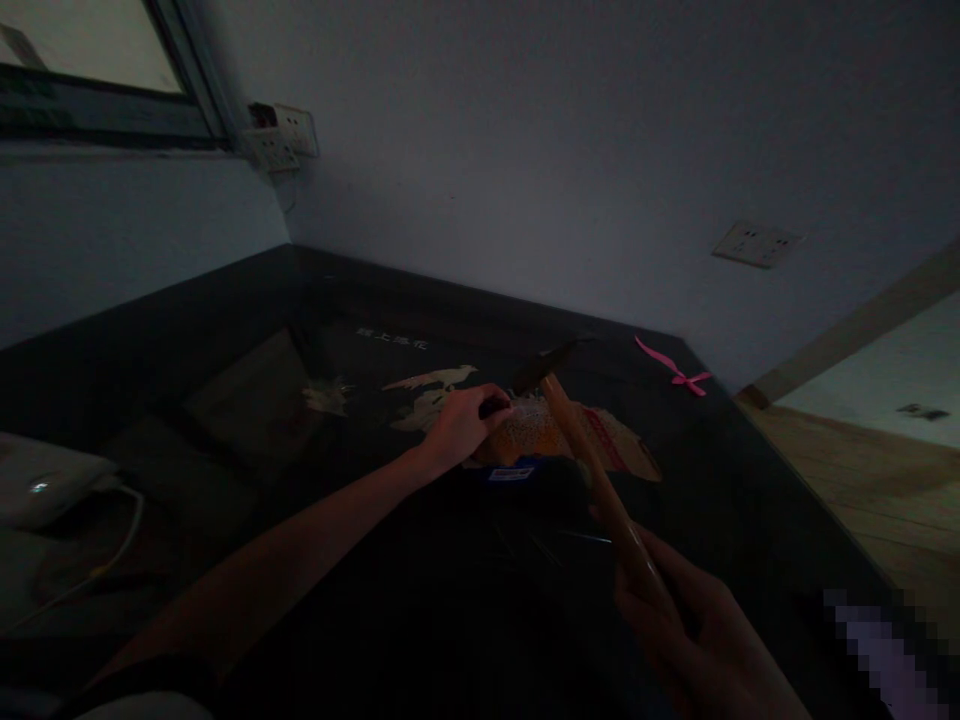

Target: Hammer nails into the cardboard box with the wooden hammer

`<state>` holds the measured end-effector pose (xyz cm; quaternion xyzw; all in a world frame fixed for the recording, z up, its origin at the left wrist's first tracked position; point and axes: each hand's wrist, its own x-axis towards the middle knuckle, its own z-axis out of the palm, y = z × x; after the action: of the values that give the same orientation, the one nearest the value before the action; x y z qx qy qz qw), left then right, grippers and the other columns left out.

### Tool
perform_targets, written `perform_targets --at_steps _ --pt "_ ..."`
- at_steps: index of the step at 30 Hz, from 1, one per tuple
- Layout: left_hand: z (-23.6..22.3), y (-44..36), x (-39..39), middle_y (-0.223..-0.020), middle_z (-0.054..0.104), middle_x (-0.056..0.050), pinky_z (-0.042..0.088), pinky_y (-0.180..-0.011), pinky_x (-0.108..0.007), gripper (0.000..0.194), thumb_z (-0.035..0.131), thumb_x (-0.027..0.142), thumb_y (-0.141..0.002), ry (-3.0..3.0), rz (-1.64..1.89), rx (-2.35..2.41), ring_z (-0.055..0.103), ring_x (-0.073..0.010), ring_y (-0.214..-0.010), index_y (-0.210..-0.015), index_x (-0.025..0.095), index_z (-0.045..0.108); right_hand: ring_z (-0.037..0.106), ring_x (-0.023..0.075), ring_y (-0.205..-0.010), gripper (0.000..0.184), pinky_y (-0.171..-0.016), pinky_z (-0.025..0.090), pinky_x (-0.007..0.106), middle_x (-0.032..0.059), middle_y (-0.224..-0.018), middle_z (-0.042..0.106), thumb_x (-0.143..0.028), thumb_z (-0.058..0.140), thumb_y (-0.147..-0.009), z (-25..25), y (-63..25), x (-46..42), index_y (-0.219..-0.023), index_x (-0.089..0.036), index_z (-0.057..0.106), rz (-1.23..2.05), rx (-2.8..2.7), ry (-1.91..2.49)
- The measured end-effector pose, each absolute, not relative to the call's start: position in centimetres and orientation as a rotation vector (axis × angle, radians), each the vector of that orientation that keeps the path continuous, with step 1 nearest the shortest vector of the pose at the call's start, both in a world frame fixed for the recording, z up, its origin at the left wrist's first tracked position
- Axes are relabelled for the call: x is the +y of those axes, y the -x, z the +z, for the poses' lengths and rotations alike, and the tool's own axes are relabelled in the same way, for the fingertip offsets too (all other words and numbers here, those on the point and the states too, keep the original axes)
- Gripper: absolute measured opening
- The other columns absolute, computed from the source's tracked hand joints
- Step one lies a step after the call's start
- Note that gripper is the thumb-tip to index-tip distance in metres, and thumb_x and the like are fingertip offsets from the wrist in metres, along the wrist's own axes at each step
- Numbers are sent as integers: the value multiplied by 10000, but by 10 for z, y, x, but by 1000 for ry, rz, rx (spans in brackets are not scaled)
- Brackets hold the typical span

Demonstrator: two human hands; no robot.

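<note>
My right hand (pixel 690 620) is wrapped round the wooden handle of a hammer (pixel 592 455), which slants up and away from me. Its dark head lies over the far side of a brown and orange mat-like piece (pixel 529 428) with a clear, bubbly-looking surface. On the left edge of that piece rests my left hand (pixel 461 425), its fingers pinched together close to the hammer head. Something small and dark shows at those fingertips, too dim to name. A blue item with a white label (pixel 512 473) lies just in front of the piece.
All this is on a dark, glossy table (pixel 360 600) printed with a bird and characters. A pink ribbon (pixel 679 378) lies near the far right corner. At the left are a white device (pixel 52 480) and its cable. A purplish pixelated object (pixel 885 650) is at lower right.
</note>
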<state>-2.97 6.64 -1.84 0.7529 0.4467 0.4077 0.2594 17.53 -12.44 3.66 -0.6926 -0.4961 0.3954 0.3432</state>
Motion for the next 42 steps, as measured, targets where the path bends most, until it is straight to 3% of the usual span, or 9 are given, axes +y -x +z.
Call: perform_targets --at_steps 11,18,23,26,33,42 --pt "-18 29 66 -811 692 -12 499 -705 -272 50 614 170 -806 -2021 1110 1194 648 -154 -748 -845 169 646 639 240 -858 567 -742 532 313 55 -882 703 -468 681 -719 40 -167 -128 -1224 -218 626 964 -1252 1796" --pt "-18 30 67 -852 704 -13 507 -729 -279 78 628 165 -795 -2070 1098 1201 655 -165 -792 -869 179 648 602 177 -622 599 -500 488 243 23 -771 658 -464 685 -715 38 -170 -129 -1255 -219 598 1074 -1170 1831" --pt "-18 29 67 -838 702 -14 507 -735 -282 51 619 185 -805 -2029 1081 1187 656 -161 -777 -848 176 646 597 178 -661 573 -564 496 250 15 -751 646 -444 676 -733 40 -171 -128 -1250 -211 599 1027 -1233 1779" --pt "-18 29 67 -878 703 -18 506 -737 -284 137 636 174 -792 -2016 1078 1208 656 -171 -805 -929 180 638 617 204 -733 542 -608 511 268 37 -806 671 -445 689 -713 38 -168 -127 -1193 -198 643 1004 -1222 1813" --pt "-18 29 65 -858 691 1 497 -782 -299 243 656 162 -783 -2022 1138 1208 654 -162 -821 -1012 188 580 586 164 -575 594 -484 483 243 8 -711 642 -476 668 -726 35 -169 -128 -1254 -214 595 1030 -1184 1834" --pt "-21 29 67 -866 692 1 500 -776 -293 244 649 165 -785 -2012 1132 1199 655 -161 -821 -1015 193 574 594 175 -617 571 -483 477 239 18 -741 646 -454 670 -729 40 -167 -126 -1243 -213 606 1044 -1235 1795"
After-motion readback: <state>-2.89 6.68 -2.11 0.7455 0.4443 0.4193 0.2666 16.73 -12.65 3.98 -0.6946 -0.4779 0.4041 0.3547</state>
